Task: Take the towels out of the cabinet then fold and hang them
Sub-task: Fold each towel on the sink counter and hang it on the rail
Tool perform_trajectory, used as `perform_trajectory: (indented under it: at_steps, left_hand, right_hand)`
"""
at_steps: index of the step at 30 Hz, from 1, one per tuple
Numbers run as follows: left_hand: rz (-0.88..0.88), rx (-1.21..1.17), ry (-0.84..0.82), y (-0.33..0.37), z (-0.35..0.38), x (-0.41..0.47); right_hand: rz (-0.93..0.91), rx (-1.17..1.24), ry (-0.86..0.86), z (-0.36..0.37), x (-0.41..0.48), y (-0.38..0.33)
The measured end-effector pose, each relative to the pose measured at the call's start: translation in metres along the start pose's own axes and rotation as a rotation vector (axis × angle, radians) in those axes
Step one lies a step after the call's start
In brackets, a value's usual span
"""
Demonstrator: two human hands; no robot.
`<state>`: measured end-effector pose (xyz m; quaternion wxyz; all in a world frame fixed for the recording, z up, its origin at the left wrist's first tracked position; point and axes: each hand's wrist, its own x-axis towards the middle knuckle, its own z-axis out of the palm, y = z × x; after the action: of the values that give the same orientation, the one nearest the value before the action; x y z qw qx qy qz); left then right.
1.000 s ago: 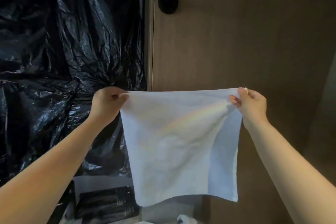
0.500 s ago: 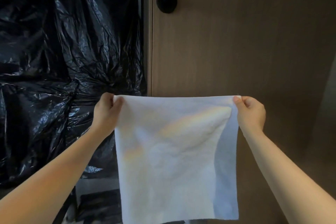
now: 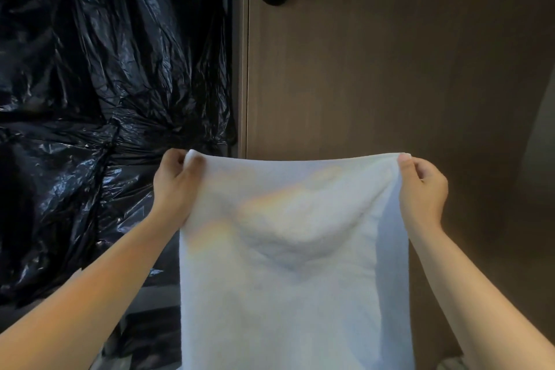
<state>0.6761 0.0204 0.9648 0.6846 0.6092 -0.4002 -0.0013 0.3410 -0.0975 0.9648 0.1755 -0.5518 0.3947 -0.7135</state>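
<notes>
towel [image 3: 294, 264] bottom edge cut off; left hand [image 3: 175, 189], right hand [image 3: 422, 194] pinch corners.

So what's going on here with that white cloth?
A person is holding a white towel up by its two top corners, the left hand pinching one and the right hand the other. It hangs spread out in front of a brown cabinet door, with black plastic bags to the left. It has not been hung anywhere yet.
</notes>
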Motion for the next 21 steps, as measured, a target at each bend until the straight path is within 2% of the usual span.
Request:
perform_trajectory:
  at_steps: [2, 6, 11, 21]
  left_hand:
    - [-0.012, 0.079, -0.011, -0.011, 0.003, 0.0]
    - [-0.075, 0.267, -0.139, -0.047, 0.008, -0.021]
    - [-0.149, 0.264, -0.236, -0.076, 0.016, -0.064]
    - [-0.208, 0.188, -0.276, -0.059, 0.021, -0.098]
  right_hand:
    - [0.048, -0.092, -0.082, -0.002, 0.001, 0.01]
    - [0.197, -0.27, -0.242, -0.009, -0.025, 0.046]
    - [0.253, -0.37, -0.323, -0.014, -0.059, 0.079]
    - [0.219, -0.264, -0.32, -0.019, -0.092, 0.067]
